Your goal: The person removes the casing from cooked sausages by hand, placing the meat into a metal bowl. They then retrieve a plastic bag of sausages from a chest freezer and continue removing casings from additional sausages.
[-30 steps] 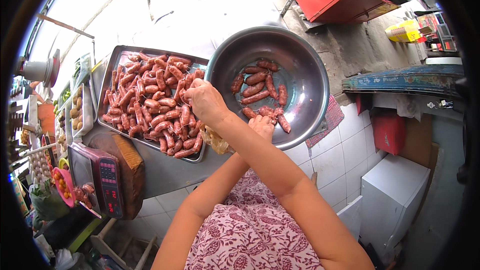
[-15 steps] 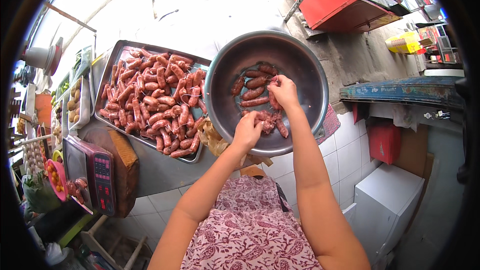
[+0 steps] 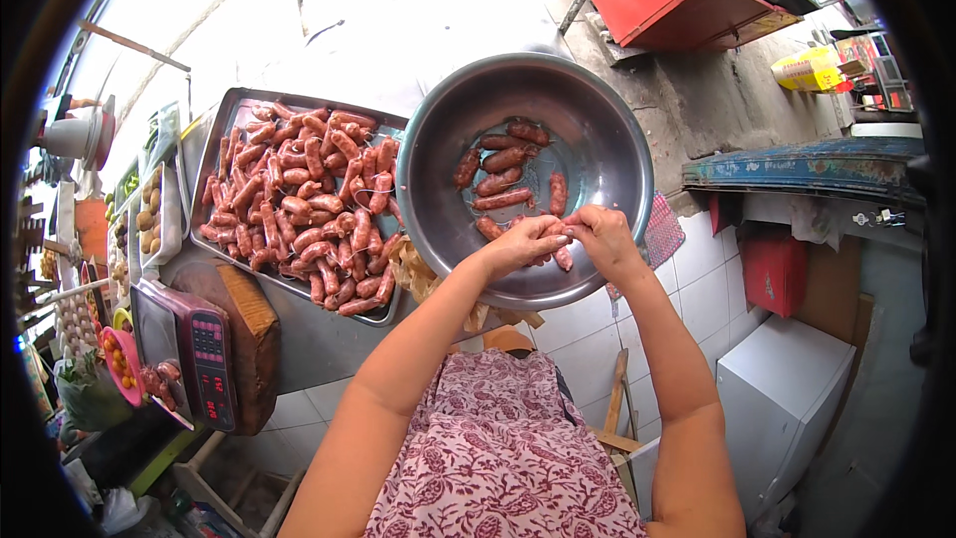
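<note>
Both hands meet over the near side of a large metal basin point(image 3: 625, 179). My left hand point(image 3: 520, 245) is closed, its thumb and fingertips pinched against those of my right hand point(image 3: 605, 239). My right hand is pinched too, and what lies between the fingertips is too small to make out. Just below them a sausage end point(image 3: 564, 259) shows, the rest of it covered by the hands. Several dark red sausages point(image 3: 501, 181) lie in the basin's middle, and a paler sausage point(image 3: 558, 194) rests just beyond my right hand.
Left of the basin, a metal tray point(image 3: 225, 112) is heaped with sausages point(image 3: 309, 189). Crumpled brown paper point(image 3: 411, 271) sits between tray and basin. A digital scale point(image 3: 204, 354) and a thick wooden block point(image 3: 247, 329) stand at the near left. Below right is a white cabinet point(image 3: 777, 379).
My right hand has come back toward me from the basin's middle, and my left hand has moved right to meet it. A sausage lies where my right hand was.
</note>
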